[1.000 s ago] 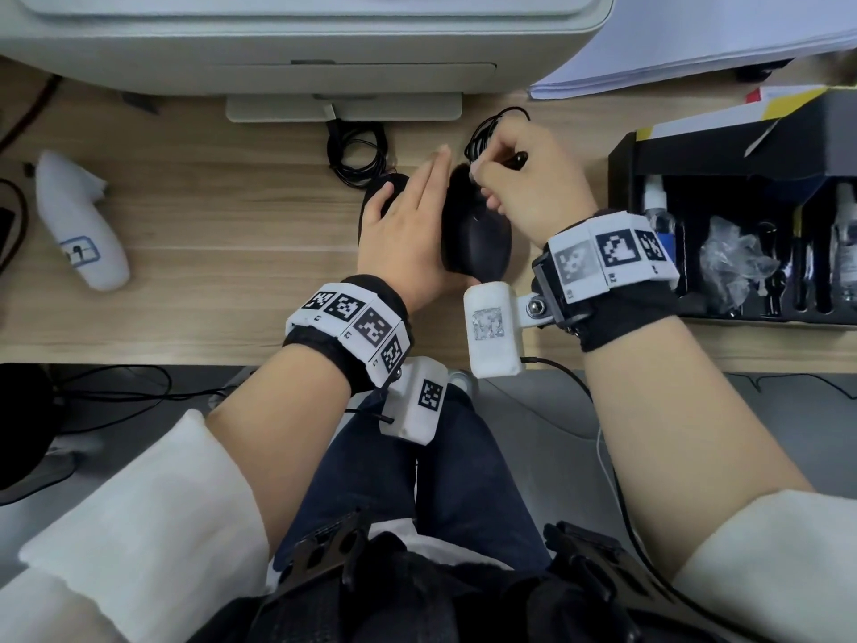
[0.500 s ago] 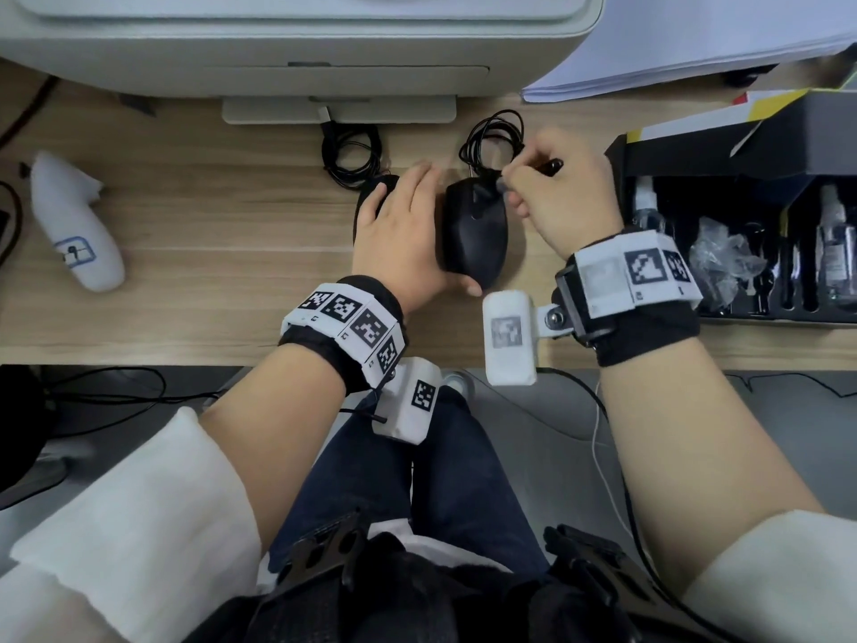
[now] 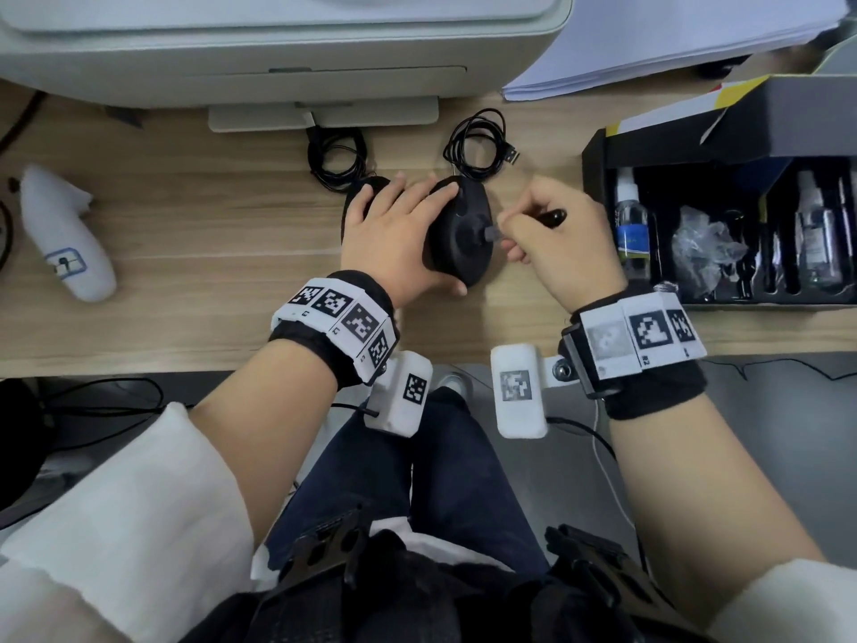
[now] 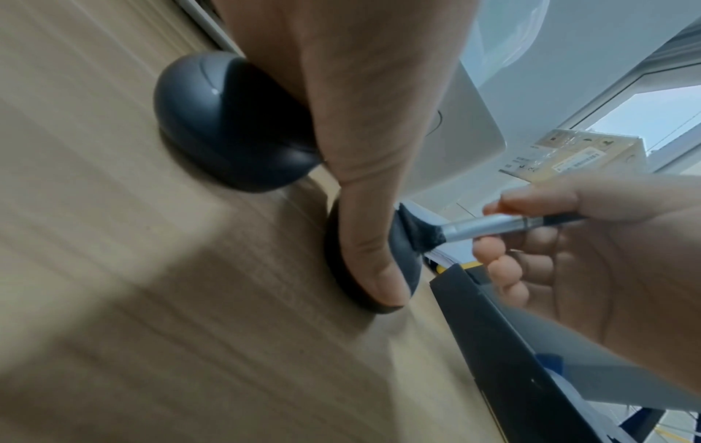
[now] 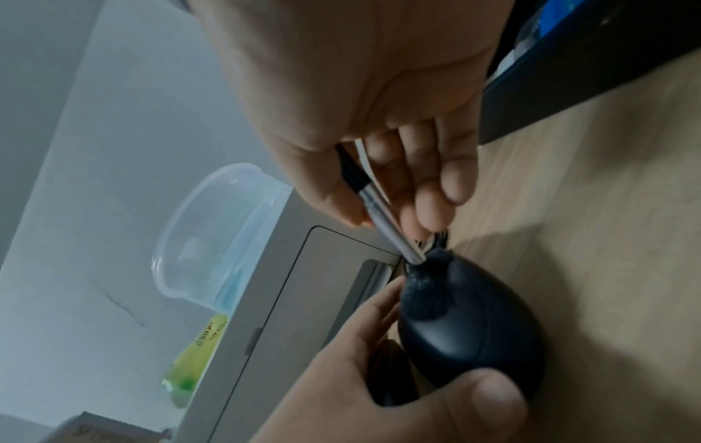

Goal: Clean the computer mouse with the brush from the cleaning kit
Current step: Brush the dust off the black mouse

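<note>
The black computer mouse stands tilted on its edge on the wooden desk. My left hand grips it, fingers over the top and thumb under the near end. My right hand pinches the brush, which has a black handle and a silver ferrule. Its dark bristles press on the side of the mouse that faces right.
A second dark rounded object lies just left of my left hand. The open black cleaning kit box with a spray bottle stands at the right. Behind are a printer, coiled cables and stacked paper. A white device lies far left.
My right hand has moved right and toward me, taking the bristles from the mouse's far end to the middle of its right-facing side. My left hand keeps its grip.
</note>
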Motion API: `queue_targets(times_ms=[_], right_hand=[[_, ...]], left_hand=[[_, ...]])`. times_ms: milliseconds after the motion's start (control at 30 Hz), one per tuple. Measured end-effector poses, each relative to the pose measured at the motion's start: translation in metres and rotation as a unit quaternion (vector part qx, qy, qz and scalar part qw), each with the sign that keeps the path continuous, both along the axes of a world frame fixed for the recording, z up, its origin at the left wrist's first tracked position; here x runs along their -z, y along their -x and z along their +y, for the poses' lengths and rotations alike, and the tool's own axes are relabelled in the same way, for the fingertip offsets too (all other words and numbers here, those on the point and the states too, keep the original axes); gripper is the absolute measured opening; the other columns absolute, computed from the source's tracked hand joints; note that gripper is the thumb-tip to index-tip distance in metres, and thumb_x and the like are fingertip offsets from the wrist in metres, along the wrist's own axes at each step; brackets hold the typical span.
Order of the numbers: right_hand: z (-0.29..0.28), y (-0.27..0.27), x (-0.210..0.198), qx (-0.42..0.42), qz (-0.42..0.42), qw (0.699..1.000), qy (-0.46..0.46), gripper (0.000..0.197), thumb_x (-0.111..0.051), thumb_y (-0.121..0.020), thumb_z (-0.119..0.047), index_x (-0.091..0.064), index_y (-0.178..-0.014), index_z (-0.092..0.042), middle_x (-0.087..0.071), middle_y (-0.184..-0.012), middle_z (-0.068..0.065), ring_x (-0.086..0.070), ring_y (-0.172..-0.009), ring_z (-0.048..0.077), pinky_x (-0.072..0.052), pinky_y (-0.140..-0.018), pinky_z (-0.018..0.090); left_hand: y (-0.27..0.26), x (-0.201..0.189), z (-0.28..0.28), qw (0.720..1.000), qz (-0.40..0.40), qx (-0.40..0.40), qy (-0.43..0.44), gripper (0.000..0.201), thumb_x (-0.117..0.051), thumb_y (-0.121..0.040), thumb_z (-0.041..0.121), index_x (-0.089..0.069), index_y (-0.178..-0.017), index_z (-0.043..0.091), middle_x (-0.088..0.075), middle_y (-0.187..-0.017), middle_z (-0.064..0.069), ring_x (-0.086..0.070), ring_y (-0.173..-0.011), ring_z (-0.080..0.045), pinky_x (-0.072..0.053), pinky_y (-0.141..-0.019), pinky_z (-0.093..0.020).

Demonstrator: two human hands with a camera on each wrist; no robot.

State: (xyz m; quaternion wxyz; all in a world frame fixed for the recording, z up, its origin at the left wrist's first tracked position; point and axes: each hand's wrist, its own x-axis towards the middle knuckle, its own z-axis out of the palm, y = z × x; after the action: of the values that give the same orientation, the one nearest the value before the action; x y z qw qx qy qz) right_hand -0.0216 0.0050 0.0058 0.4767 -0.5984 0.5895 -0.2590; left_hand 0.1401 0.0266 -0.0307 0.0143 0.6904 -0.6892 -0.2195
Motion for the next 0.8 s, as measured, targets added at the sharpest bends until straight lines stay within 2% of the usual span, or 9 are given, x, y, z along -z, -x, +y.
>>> queue_targets(times_ms=[167, 267, 333, 400, 467, 533, 667, 733, 800], right_hand=[[0.005, 0.013, -0.005, -0.045, 0.112, 0.992, 0.022, 0.009, -0.059, -0.079, -0.014, -0.061, -0.070, -0.012, -0.065, -0.067, 0.004, -0.064, -0.072, 0.025, -0.054, -0.071, 0.037], [0.004, 0.030, -0.015, 0.014, 0.129, 0.987, 0.094, 0.008, -0.063, -0.079, -0.020, -0.057, -0.073, -0.021, -0.056, -0.065, -0.012, -0.056, -0.070, 0.010, -0.044, -0.067, 0.024], [0.004, 0.046, -0.022, 0.065, 0.086, 0.988, 0.112, 0.014, -0.068, -0.077, -0.022, -0.054, -0.074, -0.023, -0.053, -0.063, -0.013, -0.051, -0.061, 0.001, -0.040, -0.060, 0.018], [0.007, 0.069, -0.031, 0.130, 0.023, 0.984, 0.122, 0.018, -0.071, -0.075, -0.021, -0.055, -0.069, -0.028, -0.057, -0.067, -0.013, -0.053, -0.059, 0.001, -0.045, -0.061, 0.020], [0.012, 0.089, -0.037, 0.185, -0.056, 0.975, 0.111, 0.020, -0.070, -0.076, -0.014, -0.058, -0.069, -0.029, -0.062, -0.068, -0.010, -0.057, -0.055, 0.005, -0.048, -0.058, 0.024], [0.016, 0.104, -0.039, 0.215, -0.119, 0.966, 0.075, 0.020, -0.063, -0.081, -0.007, -0.058, -0.071, -0.023, -0.065, -0.059, -0.006, -0.058, -0.049, 0.007, -0.050, -0.055, 0.022], [0.030, 0.141, -0.040, 0.231, -0.115, 0.965, 0.044, 0.019, -0.058, -0.085, -0.002, -0.056, -0.076, -0.019, -0.068, -0.055, -0.004, -0.060, -0.050, 0.006, -0.048, -0.052, 0.017], [0.036, 0.156, -0.036, 0.220, -0.073, 0.972, 0.032, 0.020, -0.064, -0.082, -0.004, -0.058, -0.081, -0.023, -0.070, -0.068, -0.004, -0.064, -0.062, 0.005, -0.050, -0.062, 0.016], [0.041, 0.174, -0.028, 0.232, -0.036, 0.972, 0.033, 0.022, -0.066, -0.080, -0.006, -0.062, -0.087, -0.026, -0.069, -0.084, -0.004, -0.066, -0.081, 0.006, -0.051, -0.076, 0.018]], left_hand=[[0.006, -0.011, -0.005, 0.999, 0.016, -0.008, -0.042, 0.105, -0.077, -0.056, 0.054, -0.021, -0.143, 0.032, -0.020, -0.156, 0.005, -0.007, -0.146, -0.024, 0.004, -0.116, -0.049], [0.021, -0.022, -0.009, 0.999, 0.033, -0.008, -0.029, 0.088, -0.071, -0.068, 0.048, -0.027, -0.141, 0.028, -0.019, -0.156, 0.004, -0.010, -0.146, -0.019, 0.006, -0.115, -0.051], [0.033, -0.031, -0.013, 0.997, 0.074, 0.008, 0.026, 0.065, -0.066, -0.077, 0.040, -0.039, -0.135, 0.029, -0.031, -0.152, 0.005, -0.024, -0.142, -0.015, -0.003, -0.117, -0.049], [0.051, -0.043, -0.019, 0.985, 0.166, 0.026, 0.049, 0.045, -0.062, -0.082, 0.033, -0.052, -0.126, 0.024, -0.051, -0.137, 0.003, -0.046, -0.127, -0.014, -0.029, -0.112, -0.042], [0.072, -0.055, -0.024, 0.961, 0.275, 0.016, 0.002, 0.034, -0.058, -0.087, 0.025, -0.058, -0.120, 0.016, -0.064, -0.117, -0.001, -0.060, -0.105, -0.015, -0.045, -0.098, -0.034], [0.095, -0.060, -0.028, 0.923, 0.380, -0.005, -0.058, 0.034, -0.050, -0.092, 0.015, -0.051, -0.125, 0.010, -0.063, -0.106, -0.004, -0.064, -0.092, -0.018, -0.050, -0.089, -0.028], [0.142, -0.062, -0.030, 0.832, 0.531, -0.095, -0.133, 0.046, -0.040, -0.096, 0.010, -0.026, -0.140, 0.003, -0.060, -0.106, -0.009, -0.065, -0.062, -0.001, -0.050, -0.061, -0.010], [0.156, -0.062, -0.029, 0.789, 0.580, -0.149, -0.137, 0.052, -0.041, -0.096, 0.007, -0.018, -0.143, 0.004, -0.058, -0.121, -0.018, -0.067, -0.069, -0.008, -0.053, -0.061, -0.012], [0.167, -0.062, -0.030, 0.763, 0.607, -0.180, -0.133, 0.058, -0.041, -0.095, 0.004, -0.011, -0.145, 0.004, -0.057, -0.124, -0.019, -0.066, -0.079, -0.014, -0.054, -0.071, -0.018]])
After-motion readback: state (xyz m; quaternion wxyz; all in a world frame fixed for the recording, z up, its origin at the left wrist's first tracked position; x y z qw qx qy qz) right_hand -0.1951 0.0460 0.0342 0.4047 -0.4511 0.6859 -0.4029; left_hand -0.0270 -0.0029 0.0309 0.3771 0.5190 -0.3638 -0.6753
